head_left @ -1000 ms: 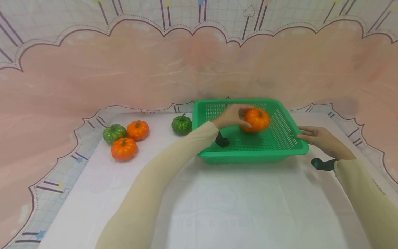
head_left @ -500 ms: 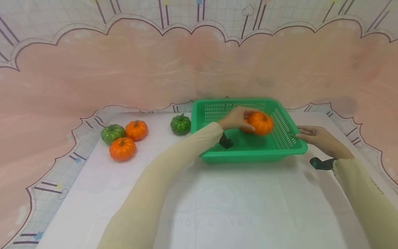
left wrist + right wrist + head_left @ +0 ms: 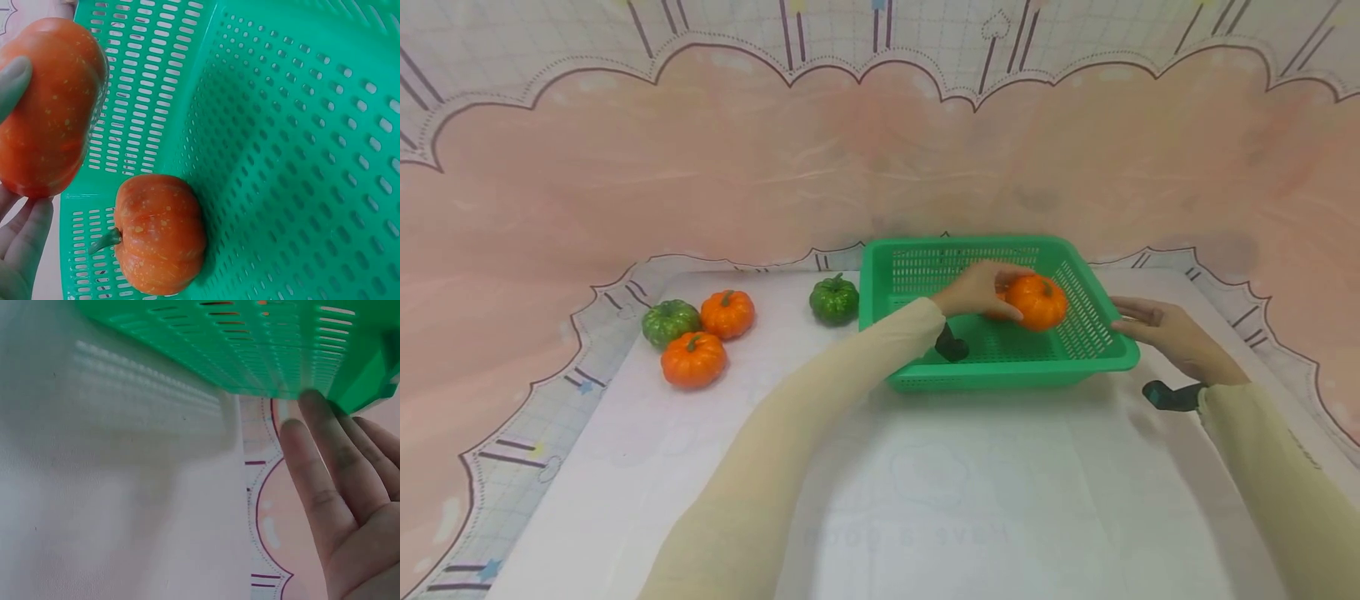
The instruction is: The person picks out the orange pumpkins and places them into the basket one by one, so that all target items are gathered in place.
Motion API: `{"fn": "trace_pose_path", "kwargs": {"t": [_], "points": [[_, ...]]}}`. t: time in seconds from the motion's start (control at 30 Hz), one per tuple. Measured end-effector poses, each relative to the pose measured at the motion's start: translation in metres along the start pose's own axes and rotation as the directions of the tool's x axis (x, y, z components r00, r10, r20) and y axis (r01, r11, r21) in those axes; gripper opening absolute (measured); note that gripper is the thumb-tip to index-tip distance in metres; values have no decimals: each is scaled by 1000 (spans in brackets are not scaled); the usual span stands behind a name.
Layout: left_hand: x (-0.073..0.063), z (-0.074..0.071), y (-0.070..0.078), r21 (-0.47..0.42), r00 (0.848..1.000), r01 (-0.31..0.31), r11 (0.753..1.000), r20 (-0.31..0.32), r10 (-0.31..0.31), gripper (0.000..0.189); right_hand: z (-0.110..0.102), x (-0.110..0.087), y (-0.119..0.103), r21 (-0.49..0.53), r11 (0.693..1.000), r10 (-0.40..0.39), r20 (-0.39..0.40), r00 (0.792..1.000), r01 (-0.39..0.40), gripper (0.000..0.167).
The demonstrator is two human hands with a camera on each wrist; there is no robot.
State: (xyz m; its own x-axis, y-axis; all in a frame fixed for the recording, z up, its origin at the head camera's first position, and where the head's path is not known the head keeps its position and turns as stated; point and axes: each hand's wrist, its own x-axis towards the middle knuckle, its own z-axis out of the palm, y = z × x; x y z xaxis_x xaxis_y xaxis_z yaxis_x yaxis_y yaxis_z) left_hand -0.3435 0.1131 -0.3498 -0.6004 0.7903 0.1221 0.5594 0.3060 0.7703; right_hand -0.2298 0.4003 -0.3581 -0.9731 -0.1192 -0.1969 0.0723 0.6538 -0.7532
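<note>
My left hand [image 3: 977, 287] reaches into a green plastic basket [image 3: 992, 375] and grips an orange mini pumpkin [image 3: 1039, 302] between thumb and fingers. In the left wrist view, that pumpkin is held above the basket floor. A second orange mini pumpkin [image 3: 159, 234], with a green stem, lies in the basket; in the head view it is mostly behind my left hand. My right hand [image 3: 1183, 337] is at the basket's right side. Its fingers [image 3: 328, 437] extend toward the outer wall below the rim, close to or touching it.
On the white table [image 3: 910, 483], left of the basket, stands a dark green pumpkin [image 3: 834, 300]. Farther left, a green pumpkin [image 3: 671, 323] and two orange pumpkins [image 3: 727, 313] sit clustered. A printed cloth [image 3: 737, 167] rises behind the table.
My left hand has moved right and slightly down inside the basket, carrying the orange pumpkin toward the right wall. My right hand stays at the basket's side.
</note>
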Motion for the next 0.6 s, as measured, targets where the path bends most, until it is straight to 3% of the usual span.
{"fn": "trace_pose_path", "kwargs": {"t": [0.23, 0.37, 0.6], "points": [[4, 2, -3, -6, 1000, -14, 1000, -9, 14, 68, 6, -1, 2, 92, 995, -27, -82, 996, 34, 69], [6, 5, 0, -3, 1000, -11, 1000, -7, 11, 68, 12, -3, 2, 72, 996, -36, -132, 991, 46, 69], [9, 9, 8, 61, 1000, -10, 998, 4, 10, 69, 15, -4, 3, 73, 997, -2, -104, 995, 10, 72]]}}
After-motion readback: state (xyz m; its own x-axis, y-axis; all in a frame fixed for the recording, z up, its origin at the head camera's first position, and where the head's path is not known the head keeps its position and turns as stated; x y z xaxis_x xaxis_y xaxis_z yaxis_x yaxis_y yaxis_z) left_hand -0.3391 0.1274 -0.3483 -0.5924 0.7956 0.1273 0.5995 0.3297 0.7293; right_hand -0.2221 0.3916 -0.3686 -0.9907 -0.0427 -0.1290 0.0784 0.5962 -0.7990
